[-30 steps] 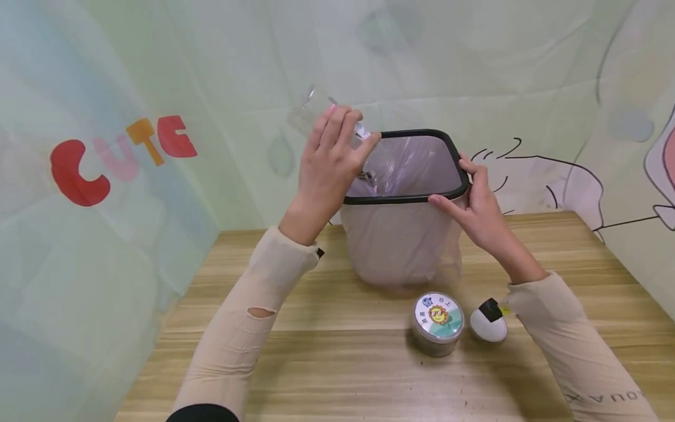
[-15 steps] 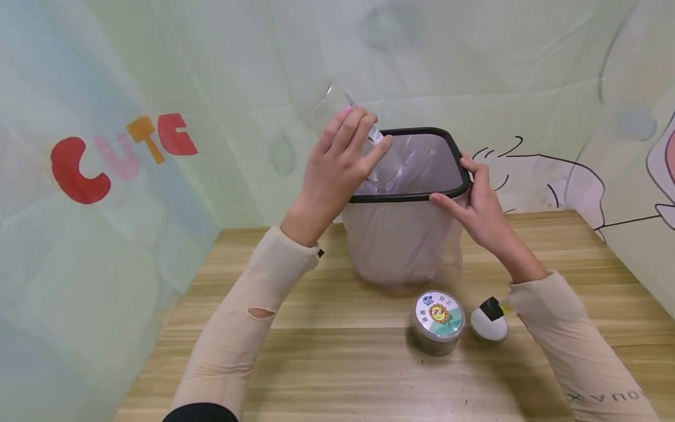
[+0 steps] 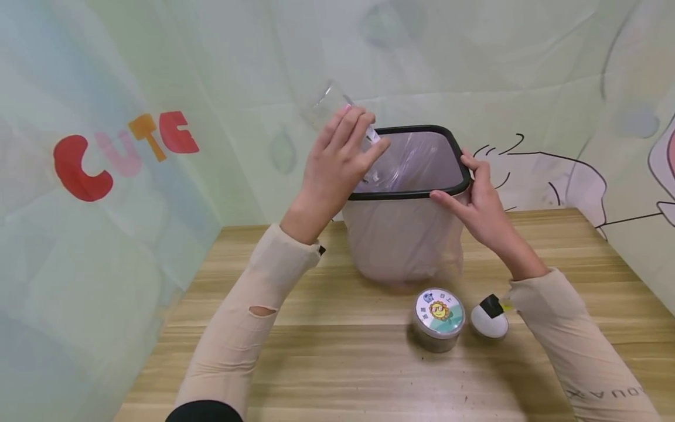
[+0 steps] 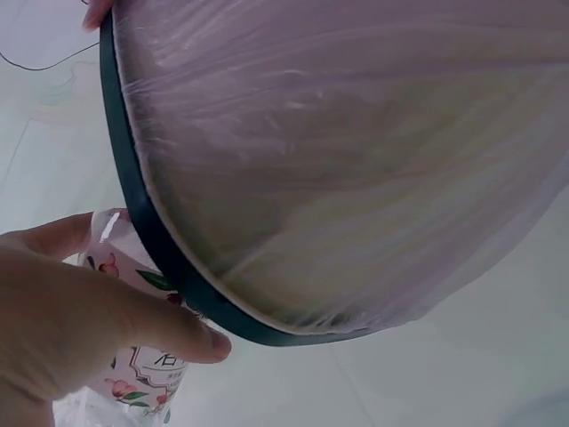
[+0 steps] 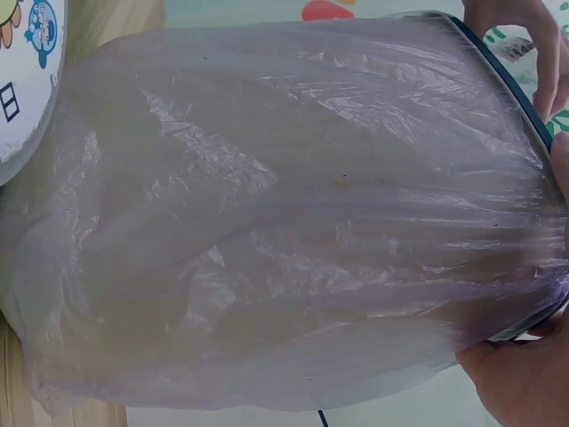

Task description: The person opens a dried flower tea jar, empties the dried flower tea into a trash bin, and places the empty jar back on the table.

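Observation:
My left hand (image 3: 334, 167) grips a clear jar (image 3: 328, 104), tilted with its lower end inside the mouth of a bin. Pink flowers and a printed label (image 4: 133, 391) show on the jar in the left wrist view. The bin (image 3: 403, 240) is lined with a translucent purplish bag and has a black rim ring (image 3: 395, 196). At the bin's right corner my right hand (image 3: 482, 208) holds the rim, thumb in front and fingers behind. A few dark bits show near the jar's lower end; what lies deeper in the bin is hidden.
In front of the bin stands a round container (image 3: 439, 319) with a sunflower on its lid. Beside it lies a small white round piece (image 3: 489, 323), partly covered by the black wrist device (image 3: 491, 306). Printed cloth walls (image 3: 248, 117) rise behind and left of the wooden table (image 3: 337, 363).
The left hand and jar have shifted slightly right, further over the bin. Dark material seen at the jar's lower end one second ago is mostly gone from view. The right hand has stayed put.

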